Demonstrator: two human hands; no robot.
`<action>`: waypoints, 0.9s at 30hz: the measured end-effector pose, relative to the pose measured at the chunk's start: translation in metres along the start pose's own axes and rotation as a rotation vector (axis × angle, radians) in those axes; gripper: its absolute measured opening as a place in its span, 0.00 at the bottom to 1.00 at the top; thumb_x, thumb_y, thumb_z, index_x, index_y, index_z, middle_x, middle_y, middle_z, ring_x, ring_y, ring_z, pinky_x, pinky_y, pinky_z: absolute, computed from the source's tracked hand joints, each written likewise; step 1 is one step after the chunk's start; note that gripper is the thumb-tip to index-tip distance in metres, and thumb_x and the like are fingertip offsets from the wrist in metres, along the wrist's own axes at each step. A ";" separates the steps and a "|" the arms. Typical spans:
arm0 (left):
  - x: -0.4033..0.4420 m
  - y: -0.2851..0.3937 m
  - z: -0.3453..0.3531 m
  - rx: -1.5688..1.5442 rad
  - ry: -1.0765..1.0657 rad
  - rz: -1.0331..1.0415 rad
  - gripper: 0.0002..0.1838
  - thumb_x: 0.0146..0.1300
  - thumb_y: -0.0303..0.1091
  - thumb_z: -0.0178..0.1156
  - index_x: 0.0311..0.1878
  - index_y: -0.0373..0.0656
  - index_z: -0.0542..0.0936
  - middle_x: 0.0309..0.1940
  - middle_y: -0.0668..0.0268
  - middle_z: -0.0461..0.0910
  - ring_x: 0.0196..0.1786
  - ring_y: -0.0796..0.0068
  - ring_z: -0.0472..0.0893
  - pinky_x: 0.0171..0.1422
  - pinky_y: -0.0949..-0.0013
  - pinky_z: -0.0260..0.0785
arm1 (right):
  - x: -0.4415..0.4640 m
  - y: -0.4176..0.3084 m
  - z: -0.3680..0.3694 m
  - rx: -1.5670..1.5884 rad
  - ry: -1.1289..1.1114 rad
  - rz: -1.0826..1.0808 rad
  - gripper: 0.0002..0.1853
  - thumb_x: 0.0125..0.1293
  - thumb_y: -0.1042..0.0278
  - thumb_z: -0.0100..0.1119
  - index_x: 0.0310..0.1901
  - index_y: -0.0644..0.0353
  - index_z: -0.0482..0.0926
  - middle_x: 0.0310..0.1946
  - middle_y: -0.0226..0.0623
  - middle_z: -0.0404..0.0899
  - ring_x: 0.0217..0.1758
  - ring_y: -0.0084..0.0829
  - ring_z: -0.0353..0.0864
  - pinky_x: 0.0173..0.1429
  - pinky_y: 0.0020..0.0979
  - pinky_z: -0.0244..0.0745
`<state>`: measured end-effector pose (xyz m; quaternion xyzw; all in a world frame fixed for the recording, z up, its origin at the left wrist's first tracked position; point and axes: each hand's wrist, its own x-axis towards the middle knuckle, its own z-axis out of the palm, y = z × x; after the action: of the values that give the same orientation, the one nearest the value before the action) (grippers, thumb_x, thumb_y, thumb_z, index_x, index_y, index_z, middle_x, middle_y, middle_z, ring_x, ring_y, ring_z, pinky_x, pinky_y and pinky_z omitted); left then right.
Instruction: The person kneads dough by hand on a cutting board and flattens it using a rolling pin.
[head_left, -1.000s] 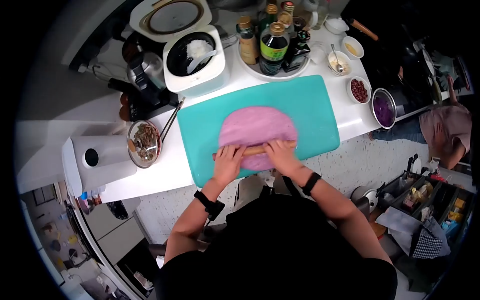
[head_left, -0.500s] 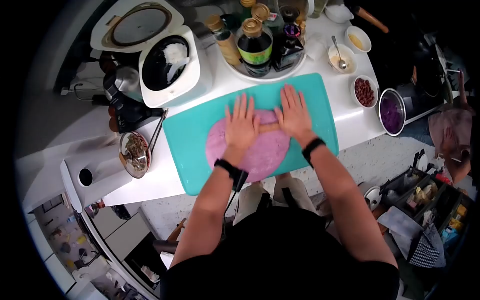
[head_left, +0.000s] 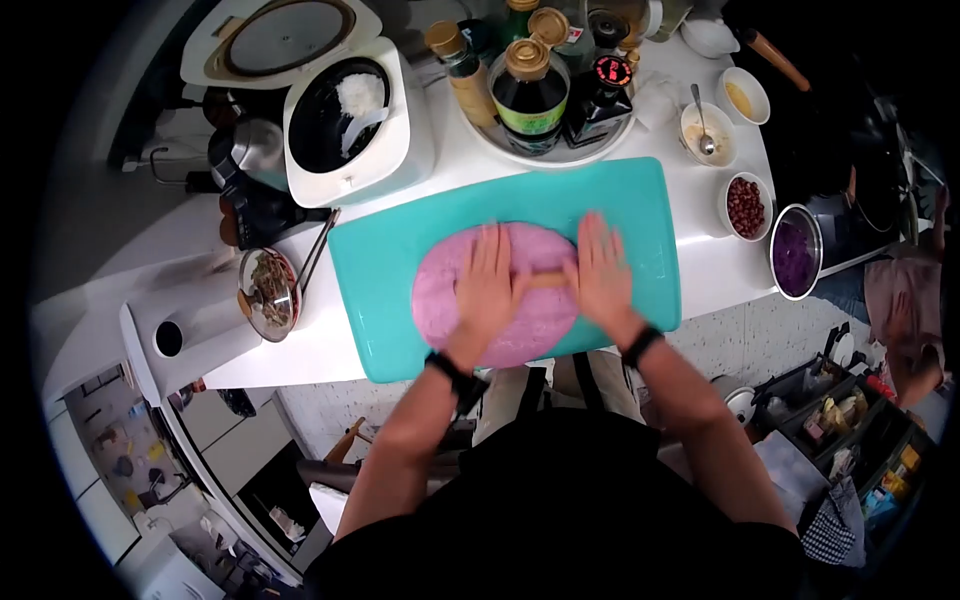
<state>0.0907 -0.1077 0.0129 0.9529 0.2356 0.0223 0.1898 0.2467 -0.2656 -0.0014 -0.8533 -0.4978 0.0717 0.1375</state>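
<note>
On the mat (head_left: 385,265) lies dough (head_left: 540,322), a pin (head_left: 547,280) across it; left hand (head_left: 486,288) and right hand (head_left: 604,278) rest flat over the pin's ends, fingers straight, not wrapped round. Equal pressure should keep thickness even.

Wears a plain black top (head_left: 560,510) with short sleeves (head_left: 765,562) ending on the upper arms, and pale beige trousers (head_left: 500,407) marked lengthwise by narrow dark strips (head_left: 533,390). Has a slim black wristband (head_left: 642,346) on the right and, on the left, a dark strap (head_left: 442,367) bearing a bulkier, block-like piece (head_left: 470,392). Shows ungloved hands (head_left: 487,290), softened by blur.
</note>
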 end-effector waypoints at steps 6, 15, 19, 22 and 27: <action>0.037 -0.006 0.001 0.224 0.127 -0.040 0.39 0.75 0.51 0.50 0.81 0.38 0.59 0.82 0.51 0.55 0.84 0.50 0.54 0.86 0.44 0.41 | 0.055 0.006 0.003 -0.050 0.151 0.064 0.37 0.76 0.52 0.50 0.76 0.72 0.59 0.79 0.57 0.58 0.83 0.54 0.55 0.85 0.52 0.47; -0.108 0.027 -0.004 -0.135 0.022 0.066 0.32 0.69 0.40 0.60 0.73 0.38 0.70 0.68 0.55 0.72 0.73 0.52 0.67 0.82 0.42 0.49 | -0.111 -0.026 -0.019 -0.001 -0.114 -0.040 0.32 0.66 0.65 0.58 0.70 0.68 0.67 0.67 0.53 0.71 0.72 0.54 0.68 0.78 0.54 0.59; -0.092 -0.003 -0.004 -0.049 -0.008 0.161 0.25 0.67 0.34 0.62 0.67 0.41 0.77 0.61 0.58 0.75 0.65 0.54 0.73 0.79 0.42 0.53 | -0.056 -0.040 -0.039 -0.149 -0.403 0.054 0.24 0.61 0.71 0.57 0.61 0.62 0.72 0.57 0.44 0.75 0.63 0.48 0.73 0.67 0.50 0.67; -0.098 -0.036 -0.052 -0.057 0.138 0.099 0.24 0.68 0.34 0.61 0.67 0.41 0.77 0.63 0.56 0.74 0.68 0.53 0.71 0.79 0.43 0.54 | -0.031 -0.081 -0.046 -0.158 -0.152 -0.088 0.20 0.59 0.73 0.57 0.55 0.58 0.74 0.52 0.37 0.76 0.58 0.43 0.74 0.58 0.45 0.68; -0.118 -0.097 -0.048 -0.015 0.210 0.051 0.27 0.72 0.38 0.58 0.72 0.40 0.72 0.72 0.53 0.70 0.75 0.49 0.67 0.80 0.45 0.55 | -0.030 -0.144 0.009 -0.051 -0.006 -0.144 0.32 0.69 0.61 0.56 0.72 0.66 0.66 0.74 0.50 0.65 0.79 0.47 0.60 0.82 0.53 0.52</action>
<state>-0.0635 -0.0656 0.0272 0.9495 0.2297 0.1287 0.1707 0.1101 -0.2236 0.0333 -0.8183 -0.5599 0.0517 0.1191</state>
